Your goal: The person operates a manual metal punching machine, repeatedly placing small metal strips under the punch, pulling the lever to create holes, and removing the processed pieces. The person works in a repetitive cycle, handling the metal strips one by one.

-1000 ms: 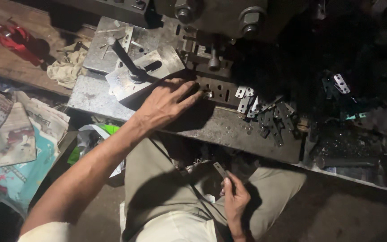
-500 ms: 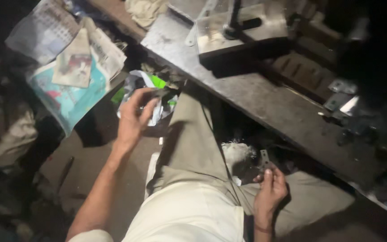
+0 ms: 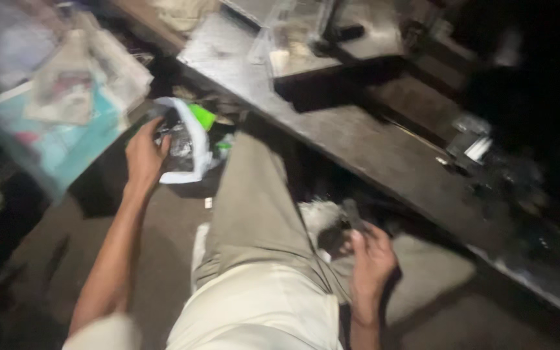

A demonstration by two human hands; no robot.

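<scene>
**Inspector:** Reaching low to the person's left, the left hand has its fingers curled into the mouth of a white plastic bag that sits on the floor below the edge of the metal bench. The bag appears to hold small dark metal parts; motion blur prevents a firmer reading.

**Supervisor:** And the other hand?

**Inspector:** The right hand is raised over the right thigh, thumb and fingers pinching a small flat metal piece upright. The left arm is extended almost straight, wrist bent down into the bag; the right arm is folded close to the body.

**Supervisor:** Risks?

**Inspector:** Three, in my judgement. First, a bare hand groping among loose stamped parts in poor light may be cut on a burred edge. Second, the thin bag is slumped and open; a pull on its rim could tip it and scatter the contents across the dark floor. Third, the pinched piece is held only at its lower end and, with attention on the bag, could slip into the lap or under the bench.

**Supervisor:** Surroundings?

**Inspector:** Crumpled printed packets lie left of the bag; further parts rest on the bench to the right.
</scene>
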